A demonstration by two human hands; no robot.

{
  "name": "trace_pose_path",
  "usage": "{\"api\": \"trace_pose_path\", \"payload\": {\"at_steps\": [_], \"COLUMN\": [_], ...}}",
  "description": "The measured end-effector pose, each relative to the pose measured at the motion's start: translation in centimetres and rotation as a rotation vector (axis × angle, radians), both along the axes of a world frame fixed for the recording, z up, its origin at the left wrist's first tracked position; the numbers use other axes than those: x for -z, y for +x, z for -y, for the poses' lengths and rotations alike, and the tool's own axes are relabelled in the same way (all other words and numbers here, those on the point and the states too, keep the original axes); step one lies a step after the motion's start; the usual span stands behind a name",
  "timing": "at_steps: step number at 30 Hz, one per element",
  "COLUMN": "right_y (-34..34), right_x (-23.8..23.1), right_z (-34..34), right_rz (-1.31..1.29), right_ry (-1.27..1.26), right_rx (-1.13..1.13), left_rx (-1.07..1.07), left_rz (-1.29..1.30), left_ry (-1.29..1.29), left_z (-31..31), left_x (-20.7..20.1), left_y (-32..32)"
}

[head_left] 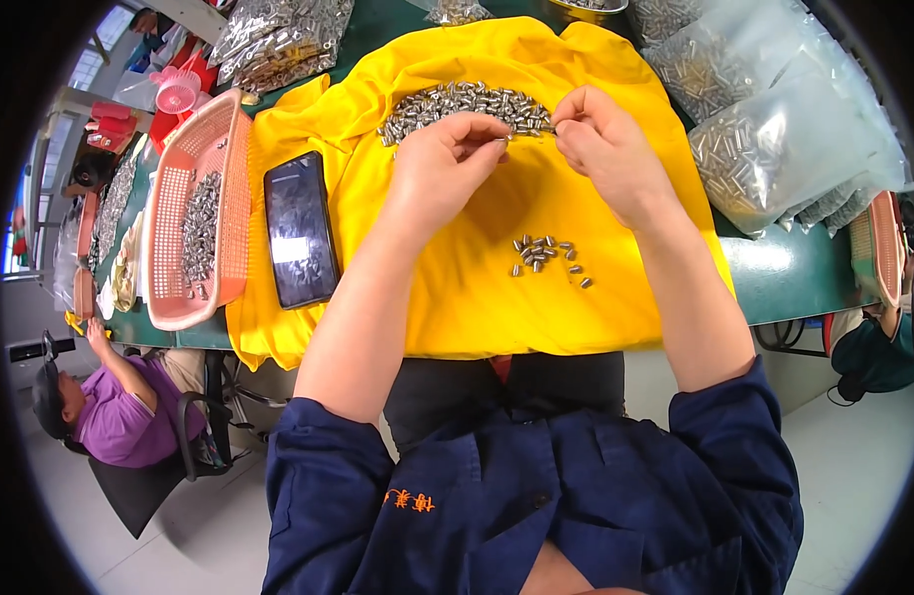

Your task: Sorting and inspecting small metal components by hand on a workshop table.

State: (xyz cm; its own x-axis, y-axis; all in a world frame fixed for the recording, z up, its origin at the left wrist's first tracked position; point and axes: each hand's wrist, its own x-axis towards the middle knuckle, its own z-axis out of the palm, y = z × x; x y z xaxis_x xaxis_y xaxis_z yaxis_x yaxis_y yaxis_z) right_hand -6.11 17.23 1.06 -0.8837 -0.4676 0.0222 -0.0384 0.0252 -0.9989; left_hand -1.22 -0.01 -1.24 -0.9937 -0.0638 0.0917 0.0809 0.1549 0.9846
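Note:
On a yellow cloth (457,317) lies a long pile of small silvery metal cylinders (467,99). My left hand (445,164) is at the near edge of this pile, thumb and fingers pinched on a small metal cylinder (504,140) that barely shows. At the pile's right end my right hand (610,149) has its fingertips pressed together; whatever they hold is mostly hidden. Closer to me, between my forearms, a small group of loose metal cylinders (541,252) lies scattered on the cloth.
Left of my arms are a black phone (301,230) and a pink plastic basket (241,198) containing more metal pieces. Clear bags of metal parts (739,164) stand on the right, others (283,45) at the far left. A person in purple (129,421) sits at left.

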Motion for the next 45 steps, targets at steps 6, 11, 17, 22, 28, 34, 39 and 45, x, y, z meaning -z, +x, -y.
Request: {"api": "trace_pose_path", "payload": {"at_steps": [6, 11, 17, 22, 28, 34, 39, 45], "right_y": [0.3, 0.9, 1.0, 1.2, 1.4, 1.8, 2.3, 2.2], "right_x": [0.3, -0.6, -0.6, -1.0, -1.1, -1.1, -1.0, -1.0], "right_z": [0.5, 0.5, 0.6, 0.6, 0.5, 0.7, 1.0, 1.0], "right_rz": [-0.317, -0.268, -0.296, -0.232, -0.188, -0.361, -0.534, -0.499], "right_ry": [0.134, 0.151, 0.123, 0.063, 0.039, 0.050, 0.308, 0.228], "right_rx": [0.049, -0.017, -0.019, -0.060, -0.096, -0.088, -0.007, -0.002], "left_rx": [0.015, 0.013, 0.069, 0.163, 0.206, 0.205, 0.147, 0.130], "left_rz": [-0.156, -0.044, 0.020, 0.178, 0.193, 0.174, 0.069, 0.067], "left_ry": [-0.324, 0.010, 0.259, 0.620, 0.695, 0.693, 0.426, 0.445], "left_z": [0.0, 0.1, 0.3, 0.4, 0.0, -0.1, -0.5, -0.6], "left_x": [-0.2, 0.0, -0.7, -0.6, -0.6, -0.4, -0.9, -0.9], "left_y": [0.1, 0.1, 0.4, 0.4, 0.5, 0.6, 0.6, 0.5]}}
